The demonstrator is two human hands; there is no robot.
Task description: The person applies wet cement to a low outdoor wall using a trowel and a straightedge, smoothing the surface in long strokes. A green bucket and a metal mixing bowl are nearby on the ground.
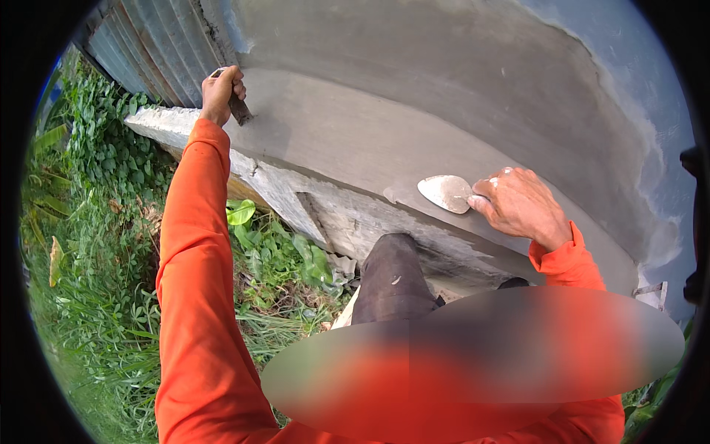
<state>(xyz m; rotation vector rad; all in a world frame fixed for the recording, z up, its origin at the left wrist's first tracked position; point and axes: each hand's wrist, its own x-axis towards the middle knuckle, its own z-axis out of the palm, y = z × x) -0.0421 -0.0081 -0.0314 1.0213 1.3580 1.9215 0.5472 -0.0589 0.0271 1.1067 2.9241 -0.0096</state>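
Note:
My left hand (220, 90) is at the far left end of a concrete ledge, fingers wrapped round a dark, narrow, flat-edged tool (241, 111). The tool's lower end meets the smooth grey cement on the ledge; the fist hides most of its upper part. Nearer and to the right, my right hand (520, 207) grips a small trowel (444, 192), its rounded, leaf-shaped blade smeared with pale cement and pointing left over the ledge top (355, 137). The trowel's handle is hidden in my fingers, and whether its blade touches the surface I cannot tell.
Beyond the ledge rises a wall (458, 59) with damp grey plaster and a bluish painted part (629, 44). Corrugated metal sheets (155, 44) stand at the far left. Grass and vines (111, 296) grow below. My knee (396, 274) is close to the ledge's rough front face.

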